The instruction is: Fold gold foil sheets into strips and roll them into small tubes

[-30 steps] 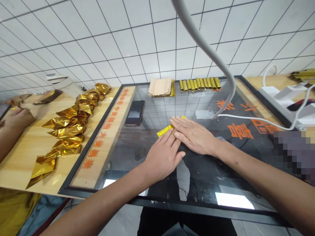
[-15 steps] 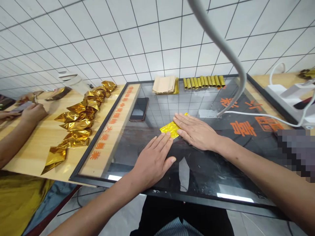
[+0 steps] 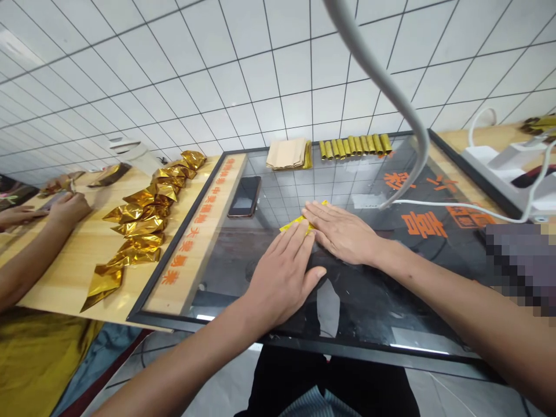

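A small piece of gold foil paper (image 3: 292, 222) lies on the glass-topped table (image 3: 347, 313) in front of me. My left hand (image 3: 284, 272) rests flat on the glass with its fingers stretched out over the foil's near edge. My right hand (image 3: 341, 231) lies flat beside it, fingers together, pressing on the foil's right part. Only a thin yellow strip of the foil shows between and beyond the fingertips.
A black phone (image 3: 245, 196) lies further back on the glass. A stack of tan paper (image 3: 286, 153) and a row of gold rolls (image 3: 354, 145) sit at the far edge. Folded gold foil pieces (image 3: 139, 217) line the wooden board on the left, where another person's hands (image 3: 65, 208) work. A white cable (image 3: 456, 207) crosses on the right.
My left hand slid forward over the foil, which showed as a wider flat piece half a second ago. Now only a narrow strip shows. My right hand stayed on it.
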Demonstrator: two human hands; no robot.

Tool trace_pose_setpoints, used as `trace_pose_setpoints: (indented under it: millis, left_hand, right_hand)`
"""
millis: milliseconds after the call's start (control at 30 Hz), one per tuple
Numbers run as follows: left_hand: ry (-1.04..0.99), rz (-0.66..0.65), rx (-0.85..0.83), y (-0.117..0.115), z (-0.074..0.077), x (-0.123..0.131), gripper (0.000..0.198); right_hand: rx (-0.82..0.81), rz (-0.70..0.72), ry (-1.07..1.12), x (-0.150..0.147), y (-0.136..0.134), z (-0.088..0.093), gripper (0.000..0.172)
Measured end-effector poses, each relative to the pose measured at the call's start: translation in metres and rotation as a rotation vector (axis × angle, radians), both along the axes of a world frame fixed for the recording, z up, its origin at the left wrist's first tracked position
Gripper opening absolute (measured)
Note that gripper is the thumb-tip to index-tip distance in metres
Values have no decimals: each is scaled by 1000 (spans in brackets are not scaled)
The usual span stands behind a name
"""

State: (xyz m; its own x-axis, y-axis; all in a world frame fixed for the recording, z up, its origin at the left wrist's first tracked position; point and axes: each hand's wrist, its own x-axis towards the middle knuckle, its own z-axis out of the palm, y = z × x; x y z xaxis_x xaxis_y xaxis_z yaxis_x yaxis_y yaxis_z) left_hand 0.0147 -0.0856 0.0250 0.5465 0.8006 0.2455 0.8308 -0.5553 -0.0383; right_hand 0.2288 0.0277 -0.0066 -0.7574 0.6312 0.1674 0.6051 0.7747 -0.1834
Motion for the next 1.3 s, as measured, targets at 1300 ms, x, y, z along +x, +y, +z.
trace_pose_setpoints:
  millis: [1300]
  left_hand:
    - [54, 142, -32, 12, -21, -21, 64]
  right_hand:
    - [-34, -15, 46, 0, -3, 3, 69]
